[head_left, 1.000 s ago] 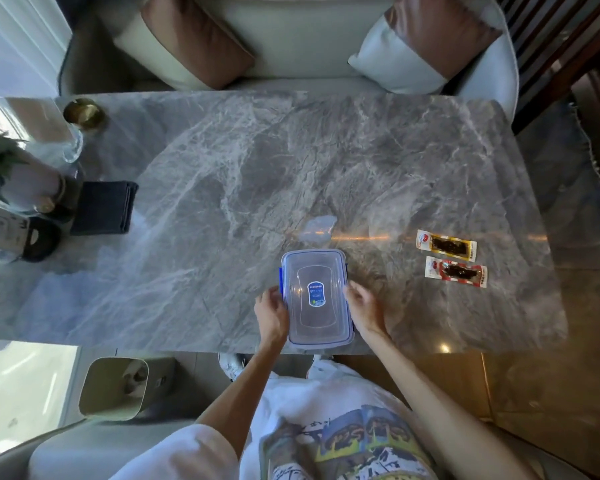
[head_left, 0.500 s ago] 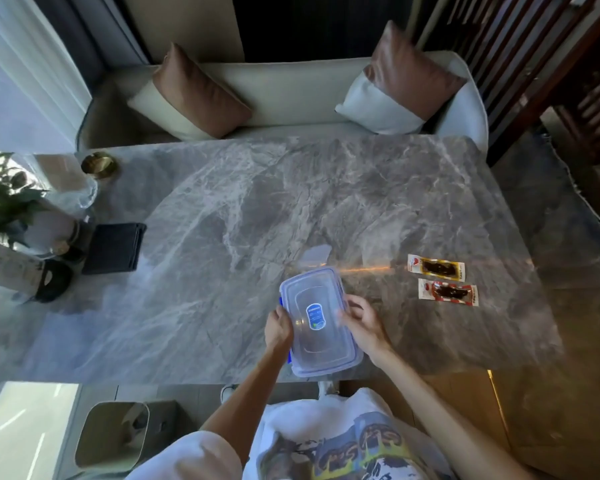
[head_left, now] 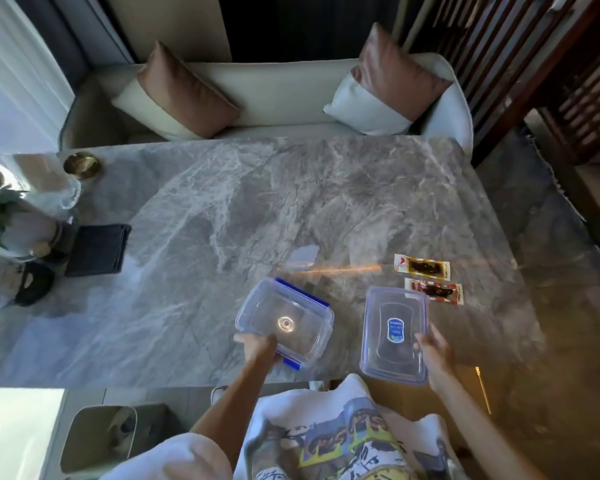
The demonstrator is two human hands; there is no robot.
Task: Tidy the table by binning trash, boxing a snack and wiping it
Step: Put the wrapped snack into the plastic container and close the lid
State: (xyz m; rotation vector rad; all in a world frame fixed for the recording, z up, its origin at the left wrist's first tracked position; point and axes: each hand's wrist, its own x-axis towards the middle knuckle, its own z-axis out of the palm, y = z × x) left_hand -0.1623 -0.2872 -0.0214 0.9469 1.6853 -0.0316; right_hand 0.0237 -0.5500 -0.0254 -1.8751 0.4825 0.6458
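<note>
Table (head_left: 222, 237) is a grey marble slab filling most of the head view, and the bin (head_left: 97, 434) sits on the floor below its near-left edge, contents too murky to call. A dark folded cloth (head_left: 97, 249) is way over on the left side, well apart from both hands. The box (head_left: 302, 306) is open and empty, lying at a slant near the front edge, with the left hand (head_left: 257, 348) gripping its near-left rim. The lid (head_left: 392, 334) is off to the right of it, long axis running away from the person, and the right hand (head_left: 433, 355) holds its right edge; the fingers underneath are hidden, and I can't tell if the lid is resting on the table or lifted a bit. The bit that matters: the yellow pack (head_left: 423, 266) and red pack (head_left: 435, 292) lie ahead and right of the hands, long axes roughly left-right. The red one is just past the lid's far right corner. So the right hand is clearly nearer, but it's busy, and I reckon a pack would have to travel left past the lid to reach the box. There's also a pale see-through scrap (head_left: 304, 253) beyond the box, probably trash, hard to make out.
</note>
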